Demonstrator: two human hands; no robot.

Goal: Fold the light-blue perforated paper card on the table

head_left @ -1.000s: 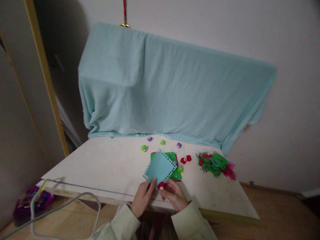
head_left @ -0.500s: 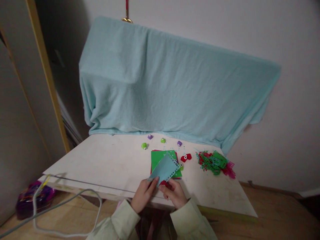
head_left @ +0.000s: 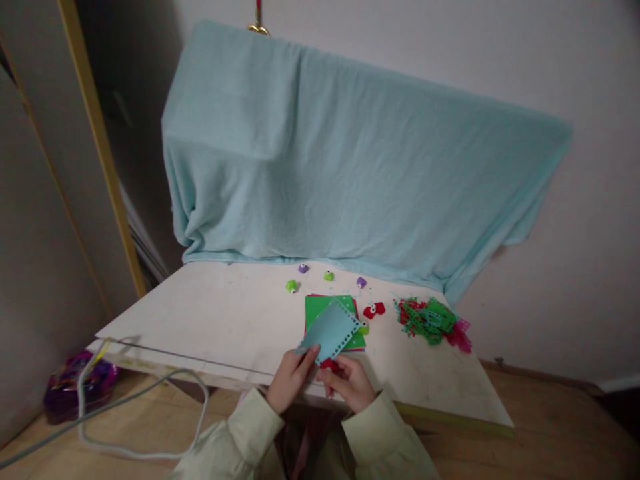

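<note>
**Both hands at the near table edge, holding a light-blue paper square and a small red punch**

Head view. The person's left hand (head_left: 289, 379) sits at the near edge of the white table (head_left: 210, 320), fingers drawn together and pinching the lower corner of a light-blue paper square (head_left: 329, 331). The square is lifted off the table and tilted, with a row of small punched holes along its right-hand edge. The right hand (head_left: 350, 381) is just beside the left, fingers curled around a small red punch (head_left: 330, 365), which meets the lower edge of the square; how the paper sits in the punch cannot be told.

Behind the blue square, a green paper sheet (head_left: 320, 308) lies flat on the table over a red sheet whose edges just show. A small green punch (head_left: 363, 328) lies just beside the stack's right edge. A red punch (head_left: 374, 309) lies on the table just right of the stack. Toward the far edge stand four more small punches: a green one (head_left: 291, 286), a purple one (head_left: 303, 268), another green (head_left: 329, 275) and another purple (head_left: 361, 282). Near the right edge lies a heap of green and red paper offcuts (head_left: 431, 321).

A light-blue cloth (head_left: 350, 167) is draped over something behind the table's far edge. A grey cable (head_left: 150, 393) loops off the near left corner down to the wooden floor.
</note>
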